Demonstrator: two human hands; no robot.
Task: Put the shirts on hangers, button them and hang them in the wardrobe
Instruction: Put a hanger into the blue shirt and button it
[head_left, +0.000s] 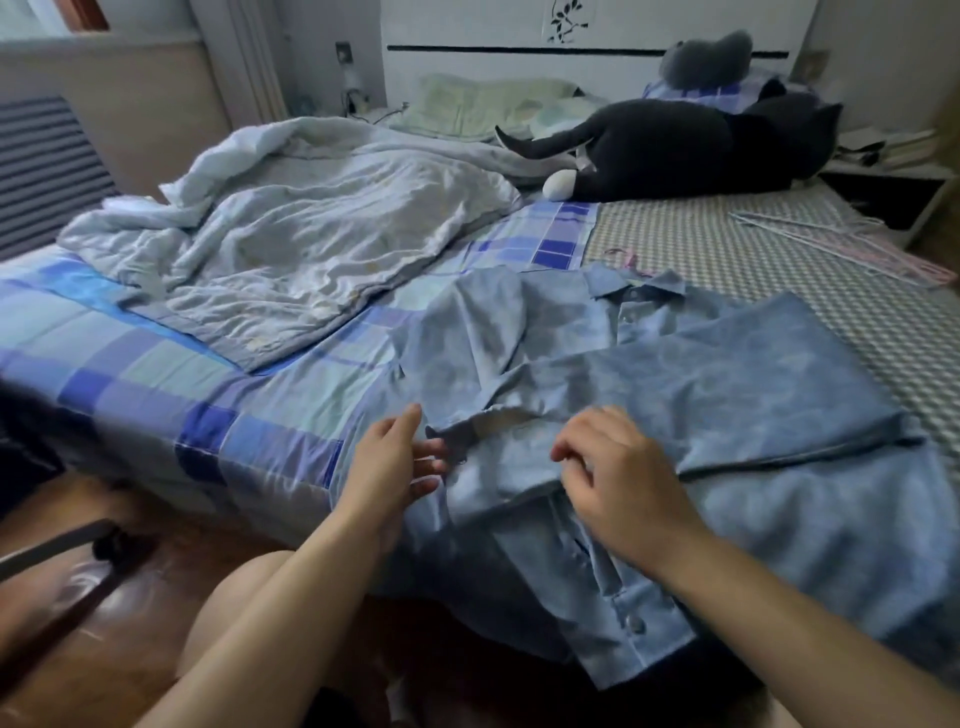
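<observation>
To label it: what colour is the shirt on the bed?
Faded light blue shirt, seen in the head view.

Shirt (649, 395) lies on bed (156, 384) — quilt (291, 234) left, hangers (852, 244) behind-right.

Dim, bluish daylight is coming from the upper left; the glossy brown wooden floor (119, 618) is showing glare, and wide-angle edges are bending and blurring.
</observation>
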